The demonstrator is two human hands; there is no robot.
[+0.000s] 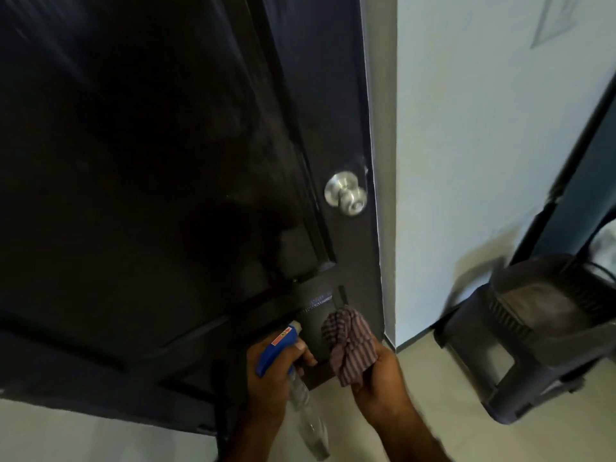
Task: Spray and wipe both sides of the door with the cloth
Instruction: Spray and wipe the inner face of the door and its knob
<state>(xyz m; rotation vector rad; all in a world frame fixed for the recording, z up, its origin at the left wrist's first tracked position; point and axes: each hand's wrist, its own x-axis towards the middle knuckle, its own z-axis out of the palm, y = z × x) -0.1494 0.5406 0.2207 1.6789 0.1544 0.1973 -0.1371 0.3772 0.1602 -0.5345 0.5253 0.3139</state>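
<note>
A dark panelled door (150,161) fills the left and middle of the head view, with a silver round knob (346,194) near its right edge. My left hand (270,371) grips a clear spray bottle (308,418) by its blue trigger head (276,345), the nozzle pointing at the door's lower part. A wet fan-shaped patch (316,315) shows on the door just ahead of the nozzle. My right hand (376,371) holds a bunched dark red checked cloth (350,345) close beside the bottle, near the door's lower right.
A pale wall (483,145) runs along the right of the door. A dark grey plastic stool (533,335) stands on the light floor (400,395) at the right, with a dark frame edge (573,168) behind it.
</note>
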